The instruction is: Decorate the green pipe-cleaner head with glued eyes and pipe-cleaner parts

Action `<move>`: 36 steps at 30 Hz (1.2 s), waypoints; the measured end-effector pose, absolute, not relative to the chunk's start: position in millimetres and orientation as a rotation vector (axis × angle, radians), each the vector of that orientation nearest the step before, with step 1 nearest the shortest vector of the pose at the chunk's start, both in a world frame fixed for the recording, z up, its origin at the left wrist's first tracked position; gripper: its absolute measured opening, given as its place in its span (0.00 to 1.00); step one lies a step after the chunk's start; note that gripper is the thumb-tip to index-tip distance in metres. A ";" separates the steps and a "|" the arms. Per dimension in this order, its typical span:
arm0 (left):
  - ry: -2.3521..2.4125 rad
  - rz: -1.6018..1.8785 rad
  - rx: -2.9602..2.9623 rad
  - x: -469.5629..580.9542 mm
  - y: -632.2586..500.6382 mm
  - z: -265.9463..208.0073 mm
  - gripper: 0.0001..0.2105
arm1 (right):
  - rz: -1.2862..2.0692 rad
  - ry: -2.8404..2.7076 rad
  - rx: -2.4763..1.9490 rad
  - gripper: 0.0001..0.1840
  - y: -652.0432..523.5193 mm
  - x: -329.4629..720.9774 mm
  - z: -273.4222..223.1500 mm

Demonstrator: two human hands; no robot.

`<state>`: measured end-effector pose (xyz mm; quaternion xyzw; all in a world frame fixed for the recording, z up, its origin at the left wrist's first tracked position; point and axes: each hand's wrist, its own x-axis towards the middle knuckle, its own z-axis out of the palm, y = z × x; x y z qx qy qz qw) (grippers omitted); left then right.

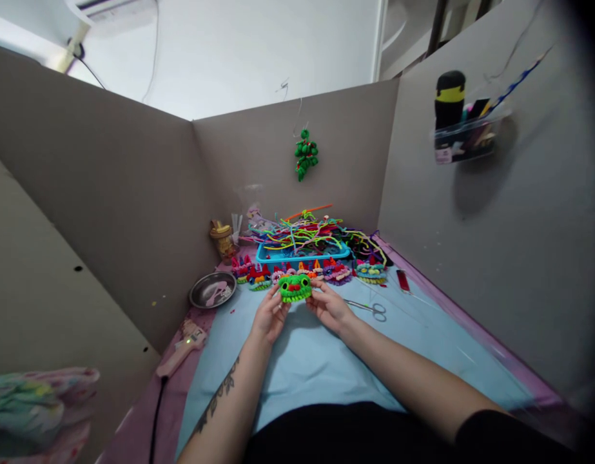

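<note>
Between my two hands, above the blue cloth (307, 361), I see a bright green crafted monster head (295, 288) with round dark eyes and a red nose. My left hand (272, 314) pinches its left side, and my right hand (330, 305) grips its right side. Behind it several similar colourful heads line up, among them a purple one (337, 272) and a blue and yellow one (371, 271). Just right of my right hand lie metal scissors (374, 309). The fingertips behind the green head are hidden.
A blue tray (303, 255) heaped with coloured fuzzy stems stands at the back. To the left are a metal bowl (213, 290), a jar (223, 243) and a corded pink tool (182, 351). A red-handled tool (402, 280) lies right. Grey partitions enclose the table; a clear bin (468, 138) hangs right.
</note>
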<state>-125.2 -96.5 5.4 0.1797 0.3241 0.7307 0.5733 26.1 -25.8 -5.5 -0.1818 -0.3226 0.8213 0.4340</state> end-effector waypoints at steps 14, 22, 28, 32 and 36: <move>0.683 1.687 0.608 -125.3 -96.6 1.8 0.32 | 2.088 -0.796 -0.425 0.16 -24.3 27.9 -5.9; 0.697 1.678 0.591 -127.9 -97.6 -0.2 0.32 | 2.101 -0.786 -0.426 0.15 -26.4 29.1 -1.6; 0.697 1.680 0.578 -127.9 -98.1 2.3 0.34 | 2.121 -0.732 -0.327 0.09 -29.2 29.5 1.0; 0.690 1.684 0.585 -127.6 -97.2 1.9 0.34 | 2.124 -0.728 -0.297 0.10 -28.4 29.5 -1.7; 0.694 1.708 0.580 -127.7 -96.4 1.2 0.33 | 2.119 -0.788 -0.226 0.12 -29.4 29.8 -0.9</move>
